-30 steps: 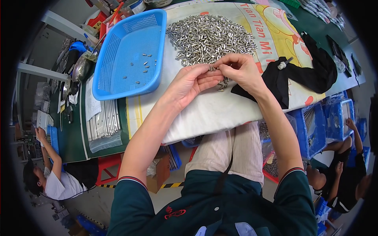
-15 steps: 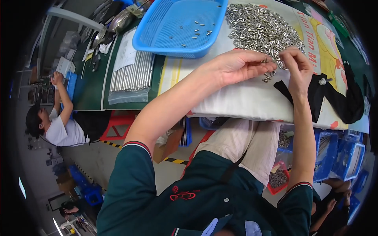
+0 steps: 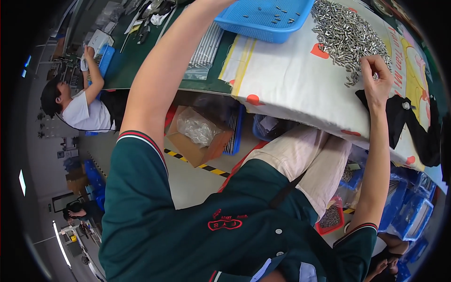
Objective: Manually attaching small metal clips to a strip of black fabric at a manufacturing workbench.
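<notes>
A broad pile of small silvery metal pins [image 3: 350, 37] lies on a white printed cloth [image 3: 291, 89] at the upper right. At its near edge is my right hand [image 3: 379, 83], fingers curled and thumb drawn in to a pinch. Silvery bits show by the fingertips, but I cannot make out what they hold. My left arm reaches up and forward to the top edge, beside the blue perforated basket [image 3: 263, 32]. Of my left hand [image 3: 220, 3] only the wrist end shows; its fingers are outside the picture. Several loose pins lie inside the basket.
Bagged metal rods [image 3: 206, 49] lie left of the basket. A black cloth strip [image 3: 398, 115] sits right of my right hand. Below the table edge stand a cardboard box [image 3: 188, 145] with plastic film and a red bin [image 3: 332, 218]. A co-worker [image 3: 82, 103] works at the left.
My left hand has left the pile and swung up and left to the top edge. My right hand stays by the pile. The view has shifted, so the table appears farther right and higher.
</notes>
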Tool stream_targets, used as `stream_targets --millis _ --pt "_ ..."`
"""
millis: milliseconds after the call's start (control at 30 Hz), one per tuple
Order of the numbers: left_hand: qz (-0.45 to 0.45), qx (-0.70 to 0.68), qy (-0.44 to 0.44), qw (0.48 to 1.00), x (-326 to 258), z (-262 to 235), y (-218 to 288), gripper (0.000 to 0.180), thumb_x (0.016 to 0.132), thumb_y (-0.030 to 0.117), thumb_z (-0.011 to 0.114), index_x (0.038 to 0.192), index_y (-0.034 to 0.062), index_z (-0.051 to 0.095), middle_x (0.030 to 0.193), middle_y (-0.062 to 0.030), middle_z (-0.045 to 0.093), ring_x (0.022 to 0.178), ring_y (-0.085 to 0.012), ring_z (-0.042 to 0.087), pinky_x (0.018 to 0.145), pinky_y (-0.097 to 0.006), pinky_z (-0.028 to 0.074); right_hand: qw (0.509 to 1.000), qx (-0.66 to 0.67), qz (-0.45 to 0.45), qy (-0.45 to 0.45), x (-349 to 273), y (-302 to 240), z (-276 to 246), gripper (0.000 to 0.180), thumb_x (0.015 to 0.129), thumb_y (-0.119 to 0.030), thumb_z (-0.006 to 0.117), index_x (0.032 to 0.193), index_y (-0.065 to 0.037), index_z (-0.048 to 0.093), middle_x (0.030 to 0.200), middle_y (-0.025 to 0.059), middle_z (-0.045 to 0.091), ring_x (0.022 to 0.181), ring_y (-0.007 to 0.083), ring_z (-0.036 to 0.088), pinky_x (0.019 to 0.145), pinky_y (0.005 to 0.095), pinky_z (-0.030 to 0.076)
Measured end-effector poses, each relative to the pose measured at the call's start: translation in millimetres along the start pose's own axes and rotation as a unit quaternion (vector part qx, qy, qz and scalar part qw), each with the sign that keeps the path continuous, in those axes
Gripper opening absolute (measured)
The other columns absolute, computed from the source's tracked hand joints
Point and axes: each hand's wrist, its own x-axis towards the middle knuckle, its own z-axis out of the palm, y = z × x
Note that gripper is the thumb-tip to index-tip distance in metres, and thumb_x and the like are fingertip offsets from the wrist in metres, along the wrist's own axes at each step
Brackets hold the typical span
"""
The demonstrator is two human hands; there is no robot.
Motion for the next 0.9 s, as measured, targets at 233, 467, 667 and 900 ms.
stream_targets --millis 233,467,667,900 --pt "0.05 -0.171 -0.006 0.984 -48.4 28.8 46.6 0.022 0.083 0.012 0.059 0.101 -0.0016 0.061 0.08 -0.0033 0.064 0.07 -0.0074 0.055 0.063 -0.022 0.044 0.975 -0.121 0.148 -0.111 0.6 -36.8 -19.2 0.016 0.08 -0.015 0.062 0.08 0.002 0.062 0.063 0.0002 0.055 0.058 0.0051 0.046 0.054 0.0218 0.039" --pt "0.122 -0.033 -0.093 0.988 -91.1 98.2 42.5 0.011 0.078 0.007 0.061 0.086 -0.0005 0.064 0.07 -0.0115 0.061 0.06 -0.0201 0.059 0.057 -0.03 0.045 0.939 -0.225 0.136 -0.221 -21.2 -52.7 -28.2 0.012 0.074 -0.013 0.06 0.082 -0.005 0.063 0.076 0.0087 0.061 0.071 0.0243 0.061 0.065 0.0342 0.048" --pt "0.137 0.015 -0.089 0.986 -87.2 125.4 29.3 0.009 0.076 0.006 0.063 0.083 0.0 0.063 0.074 -0.0109 0.059 0.06 -0.0233 0.057 0.057 -0.033 0.045 0.933 -0.249 0.107 -0.236 -20.0 -57.0 -26.0 0.015 0.072 -0.011 0.063 0.085 -0.002 0.062 0.075 0.0087 0.059 0.068 0.0223 0.06 0.062 0.0333 0.046" --pt "0.168 -0.011 -0.141 0.976 -73.9 160.9 41.4 0.015 0.075 0.008 0.064 0.088 0.001 0.063 0.082 -0.01 0.057 0.074 -0.0266 0.059 0.066 -0.036 0.047 0.938 -0.238 0.09 -0.236 -18.0 -52.7 -21.3 0.012 0.073 -0.012 0.062 0.08 -0.002 0.06 0.074 0.0096 0.06 0.069 0.0254 0.06 0.063 0.0365 0.046"
